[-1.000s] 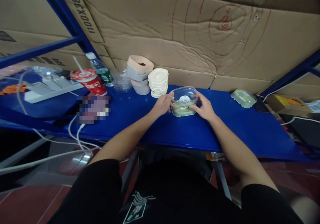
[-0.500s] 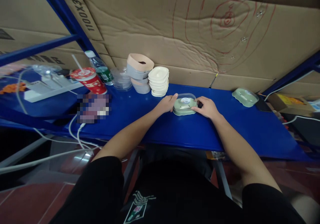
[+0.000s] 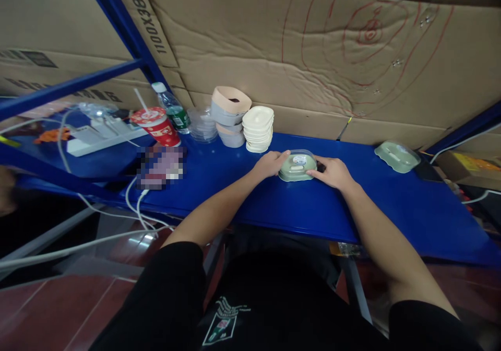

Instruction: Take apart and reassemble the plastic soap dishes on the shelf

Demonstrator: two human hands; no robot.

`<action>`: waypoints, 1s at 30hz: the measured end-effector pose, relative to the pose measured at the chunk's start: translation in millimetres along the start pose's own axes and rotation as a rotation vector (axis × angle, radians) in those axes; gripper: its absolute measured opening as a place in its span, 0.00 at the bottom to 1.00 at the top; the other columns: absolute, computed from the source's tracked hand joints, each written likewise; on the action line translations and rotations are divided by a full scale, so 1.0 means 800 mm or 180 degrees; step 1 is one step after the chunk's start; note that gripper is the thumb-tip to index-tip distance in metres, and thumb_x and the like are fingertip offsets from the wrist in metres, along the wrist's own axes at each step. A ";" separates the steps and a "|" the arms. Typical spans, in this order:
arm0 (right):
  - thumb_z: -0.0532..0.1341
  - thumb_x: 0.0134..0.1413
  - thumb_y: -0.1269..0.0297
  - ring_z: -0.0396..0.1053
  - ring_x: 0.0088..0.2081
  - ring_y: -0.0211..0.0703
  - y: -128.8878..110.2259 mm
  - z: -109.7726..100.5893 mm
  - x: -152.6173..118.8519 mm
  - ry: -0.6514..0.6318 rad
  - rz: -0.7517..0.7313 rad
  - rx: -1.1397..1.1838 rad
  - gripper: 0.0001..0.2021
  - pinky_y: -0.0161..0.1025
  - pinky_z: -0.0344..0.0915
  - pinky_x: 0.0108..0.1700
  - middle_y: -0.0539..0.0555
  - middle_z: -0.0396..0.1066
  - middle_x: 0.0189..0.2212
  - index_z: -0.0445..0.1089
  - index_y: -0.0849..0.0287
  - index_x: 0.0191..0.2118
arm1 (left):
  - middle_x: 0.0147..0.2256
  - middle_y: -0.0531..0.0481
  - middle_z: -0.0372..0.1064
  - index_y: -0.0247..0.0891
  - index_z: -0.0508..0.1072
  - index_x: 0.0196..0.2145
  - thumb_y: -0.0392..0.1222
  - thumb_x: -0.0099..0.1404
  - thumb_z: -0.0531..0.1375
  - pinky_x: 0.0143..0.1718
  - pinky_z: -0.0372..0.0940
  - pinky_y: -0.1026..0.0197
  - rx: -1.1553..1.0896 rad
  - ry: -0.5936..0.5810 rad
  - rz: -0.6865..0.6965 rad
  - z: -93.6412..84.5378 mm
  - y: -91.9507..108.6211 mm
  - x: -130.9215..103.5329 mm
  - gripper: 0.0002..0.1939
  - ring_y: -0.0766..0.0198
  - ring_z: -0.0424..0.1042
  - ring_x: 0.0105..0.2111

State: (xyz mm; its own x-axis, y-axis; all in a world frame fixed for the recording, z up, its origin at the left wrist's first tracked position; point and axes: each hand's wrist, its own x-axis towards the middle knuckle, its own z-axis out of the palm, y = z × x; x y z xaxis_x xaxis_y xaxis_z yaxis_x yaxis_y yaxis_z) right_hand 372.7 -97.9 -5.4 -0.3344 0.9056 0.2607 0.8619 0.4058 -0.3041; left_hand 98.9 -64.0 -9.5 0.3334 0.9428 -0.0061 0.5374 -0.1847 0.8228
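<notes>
A pale green container (image 3: 297, 172) with a clear domed lid and a round label sits on the blue table, held from both sides. My left hand (image 3: 273, 164) grips its left side, with the thumb up on the lid's edge. On the other side my right hand (image 3: 332, 172) closes on the right edge, its thumb near the front of the lid. The fingers behind and under the container are partly hidden. A second green lidded container (image 3: 397, 156) stands apart at the far right.
Left of the hands stand stacked cream trays (image 3: 258, 129), stacked peach and grey bands (image 3: 230, 113), clear lids (image 3: 203, 125), a water bottle (image 3: 172, 109) and a red cup (image 3: 158, 126) with a straw. A power strip (image 3: 105, 138) with cables lies farther left. Cardboard (image 3: 242, 43) walls the back.
The whole view has shifted, so everything appears slightly farther right. Both hands keep their hold on the green container, with little visible change in grip.
</notes>
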 end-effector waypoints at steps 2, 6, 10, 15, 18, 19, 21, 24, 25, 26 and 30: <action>0.63 0.63 0.37 0.83 0.46 0.60 0.001 0.001 0.001 -0.0028 -0.0046 0.0092 0.33 0.49 0.75 0.46 0.57 0.85 0.46 0.75 0.51 0.66 | 0.17 0.49 0.67 0.40 0.70 0.26 0.66 0.78 0.48 0.28 0.61 0.59 0.0074 0.0019 -0.0019 -0.001 0.000 0.000 0.33 0.60 0.71 0.20; 0.63 0.63 0.37 0.82 0.45 0.59 0.003 0.003 0.002 -0.0066 -0.0154 0.0142 0.33 0.49 0.75 0.46 0.58 0.85 0.47 0.76 0.54 0.65 | 0.19 0.47 0.69 0.40 0.69 0.25 0.66 0.77 0.50 0.29 0.59 0.58 0.0325 0.0175 -0.0094 -0.004 -0.001 0.002 0.32 0.58 0.72 0.24; 0.61 0.64 0.34 0.82 0.47 0.61 0.005 0.006 0.002 -0.0046 -0.0247 0.0094 0.35 0.51 0.75 0.48 0.61 0.84 0.48 0.77 0.56 0.63 | 0.25 0.46 0.72 0.39 0.72 0.27 0.68 0.76 0.49 0.32 0.58 0.58 0.0614 0.0219 -0.0067 -0.007 -0.001 0.004 0.33 0.55 0.74 0.30; 0.60 0.63 0.32 0.82 0.49 0.63 0.007 0.007 0.003 -0.0038 -0.0216 0.0135 0.36 0.52 0.75 0.49 0.61 0.84 0.49 0.76 0.55 0.64 | 0.31 0.43 0.76 0.37 0.76 0.30 0.70 0.76 0.46 0.35 0.60 0.58 0.0814 0.0127 -0.0072 -0.009 0.000 0.004 0.36 0.54 0.75 0.34; 0.62 0.62 0.34 0.82 0.45 0.60 0.007 0.005 0.004 -0.0103 -0.0156 0.0269 0.34 0.49 0.74 0.46 0.58 0.84 0.45 0.78 0.53 0.62 | 0.32 0.43 0.78 0.37 0.77 0.31 0.71 0.76 0.45 0.35 0.60 0.58 0.0810 0.0117 -0.0062 -0.009 0.001 0.002 0.38 0.54 0.76 0.35; 0.63 0.61 0.34 0.82 0.44 0.59 0.007 0.004 0.004 -0.0133 -0.0140 0.0320 0.33 0.48 0.74 0.44 0.57 0.84 0.44 0.78 0.52 0.61 | 0.33 0.42 0.78 0.36 0.78 0.32 0.71 0.76 0.45 0.35 0.61 0.58 0.0798 0.0124 -0.0055 -0.009 0.002 0.002 0.38 0.54 0.76 0.36; 0.65 0.60 0.35 0.82 0.42 0.58 0.008 0.004 0.004 -0.0186 -0.0108 0.0390 0.32 0.48 0.74 0.43 0.56 0.84 0.41 0.78 0.52 0.61 | 0.35 0.41 0.80 0.36 0.80 0.35 0.71 0.76 0.45 0.37 0.62 0.58 0.0777 0.0115 -0.0027 -0.008 0.003 0.001 0.39 0.53 0.77 0.37; 0.68 0.55 0.35 0.82 0.44 0.61 0.010 0.006 0.005 -0.0189 0.0051 0.0403 0.42 0.51 0.75 0.45 0.58 0.84 0.43 0.72 0.56 0.68 | 0.39 0.40 0.81 0.35 0.83 0.41 0.69 0.77 0.46 0.40 0.65 0.58 0.0776 0.0057 0.0012 -0.009 0.004 0.000 0.38 0.52 0.78 0.40; 0.69 0.54 0.34 0.82 0.46 0.62 0.012 0.007 0.005 -0.0189 0.0103 0.0400 0.46 0.52 0.76 0.47 0.59 0.84 0.44 0.68 0.58 0.71 | 0.41 0.40 0.82 0.35 0.83 0.44 0.68 0.77 0.47 0.41 0.65 0.58 0.0788 0.0034 0.0020 -0.009 0.005 0.000 0.37 0.52 0.79 0.42; 0.69 0.53 0.34 0.82 0.47 0.64 0.013 0.009 0.005 -0.0189 0.0134 0.0396 0.49 0.54 0.76 0.48 0.61 0.84 0.46 0.65 0.60 0.73 | 0.42 0.40 0.82 0.35 0.83 0.46 0.67 0.77 0.48 0.42 0.66 0.58 0.0808 0.0016 0.0026 -0.009 0.005 0.000 0.35 0.52 0.79 0.42; 0.70 0.52 0.34 0.82 0.49 0.64 0.019 0.012 0.005 -0.0206 0.0092 0.0413 0.50 0.56 0.76 0.51 0.62 0.84 0.48 0.65 0.62 0.73 | 0.43 0.40 0.82 0.35 0.83 0.47 0.65 0.77 0.50 0.42 0.66 0.57 0.0959 0.0005 0.0005 -0.009 0.008 0.000 0.33 0.52 0.79 0.42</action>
State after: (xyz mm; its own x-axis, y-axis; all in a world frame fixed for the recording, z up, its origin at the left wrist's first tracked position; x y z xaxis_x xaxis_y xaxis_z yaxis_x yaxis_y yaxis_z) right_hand 380.4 -87.1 -17.9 -0.3377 0.9215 0.1919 0.8163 0.3882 -0.4276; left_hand 96.3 -63.1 -0.3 0.3333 0.9428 -0.0040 0.7426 -0.2599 0.6173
